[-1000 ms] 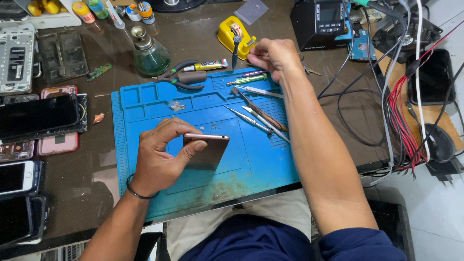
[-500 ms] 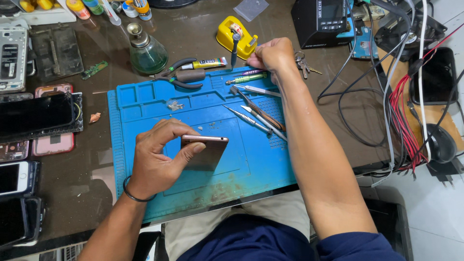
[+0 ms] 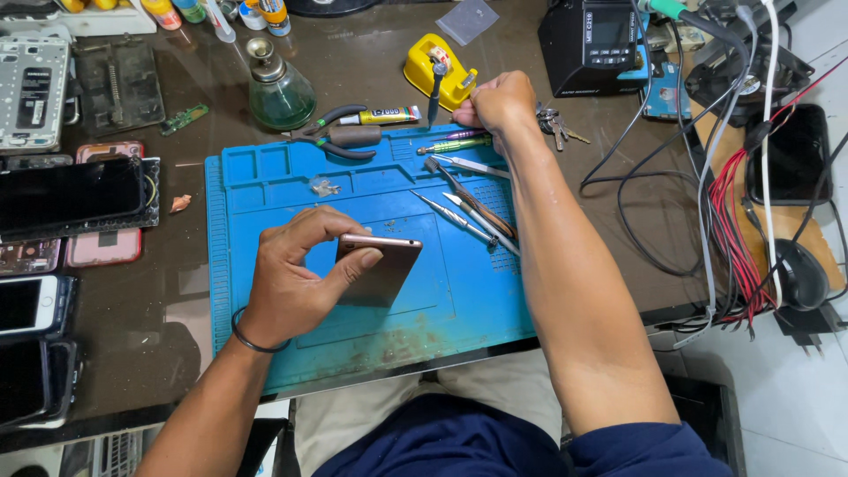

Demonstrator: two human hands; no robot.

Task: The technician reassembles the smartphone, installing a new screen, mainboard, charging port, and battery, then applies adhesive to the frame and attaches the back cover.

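While the left hand (image 3: 287, 283) gripped a thin rose-gold phone body (image 3: 378, 265), tilted above the blue silicone work mat (image 3: 265, 185) on the dark desk (image 3: 371, 62), the right hand (image 3: 496, 102) was closed in a fist at the mat's far edge, beside a yellow tape holder (image 3: 424, 71); I couldn't tell what it pinched.

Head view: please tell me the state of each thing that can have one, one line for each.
left hand: closed around the phone, holding it tilted above the blue mat
phone: held, back side up, off the mat
right hand: fisted at the mat's far edge; what it grips cannot be seen
pliers: lying flat, handles apart
glass bottle: upright, capped
tweezers: lying on the mat, untouched
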